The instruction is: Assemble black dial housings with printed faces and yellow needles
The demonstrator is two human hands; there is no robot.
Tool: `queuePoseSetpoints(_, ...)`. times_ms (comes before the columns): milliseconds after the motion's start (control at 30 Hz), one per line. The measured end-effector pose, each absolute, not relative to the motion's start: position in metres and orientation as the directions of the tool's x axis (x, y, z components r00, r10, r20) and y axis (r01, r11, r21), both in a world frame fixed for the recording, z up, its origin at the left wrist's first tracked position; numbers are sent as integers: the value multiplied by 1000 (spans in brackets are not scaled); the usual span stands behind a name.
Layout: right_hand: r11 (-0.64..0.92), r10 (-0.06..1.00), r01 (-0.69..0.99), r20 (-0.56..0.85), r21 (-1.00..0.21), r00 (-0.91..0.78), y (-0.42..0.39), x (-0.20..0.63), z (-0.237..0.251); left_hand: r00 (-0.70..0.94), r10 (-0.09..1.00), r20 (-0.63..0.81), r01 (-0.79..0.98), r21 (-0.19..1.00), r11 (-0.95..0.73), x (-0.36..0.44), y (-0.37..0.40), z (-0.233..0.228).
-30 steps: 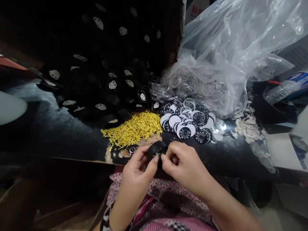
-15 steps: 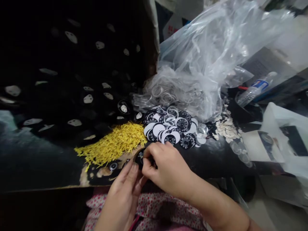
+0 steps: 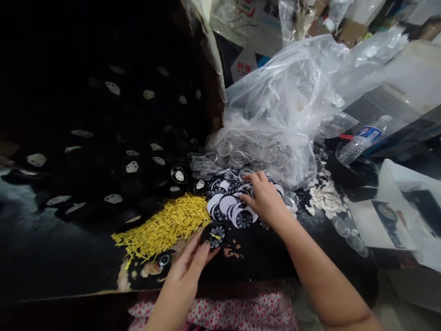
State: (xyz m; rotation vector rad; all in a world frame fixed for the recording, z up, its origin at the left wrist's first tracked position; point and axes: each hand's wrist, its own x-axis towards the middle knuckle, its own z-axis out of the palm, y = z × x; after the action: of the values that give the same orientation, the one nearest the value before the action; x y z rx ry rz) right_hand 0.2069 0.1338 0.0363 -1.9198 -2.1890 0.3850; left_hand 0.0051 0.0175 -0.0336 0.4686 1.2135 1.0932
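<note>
Head-worn view, forward and down over black table (image 3: 263, 255)

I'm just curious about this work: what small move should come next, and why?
Perhaps the right hand should take a clear round piece: it is over the printed discs, close to such pieces, and the left hand holds a black dial whose yellow pointer looks uncovered.

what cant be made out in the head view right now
Head view:
- Right hand: whether it grips anything; its fingers obscure this.
- Round black piece: underside, hidden by left hand.
- Printed discs: numerals, too small.
- Left forearm: cut off by bottom edge.
</note>
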Motion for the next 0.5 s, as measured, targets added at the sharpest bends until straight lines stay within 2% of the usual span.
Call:
queuePoseSetpoints(100, 118, 993, 896, 57, -428, -104, 129, 210, 37, -61, 832, -552, -563, 707, 428, 8, 18, -20)
queuePoseSetpoints(200, 224, 972, 857, 172, -464, -160, 113, 201, 38, -25, 828, -560, -651, 638, 412, 14, 21, 5)
queuePoseSetpoints(267, 341, 936, 815, 254, -469, -245, 99, 189, 32, 120, 796, -594, -744, 477, 468, 16, 27, 19)
queuePoseSetpoints(367, 578, 806, 743, 379, -338, -454, 78, 171, 20, 161, 775, -612, -838, 330, 434, 15, 37, 30)
queuePoseSetpoints(500, 746, 618, 656, 482, -112, -621, 65, 162, 16, 178, 812, -556, -847, 334, 415, 11, 37, 26)
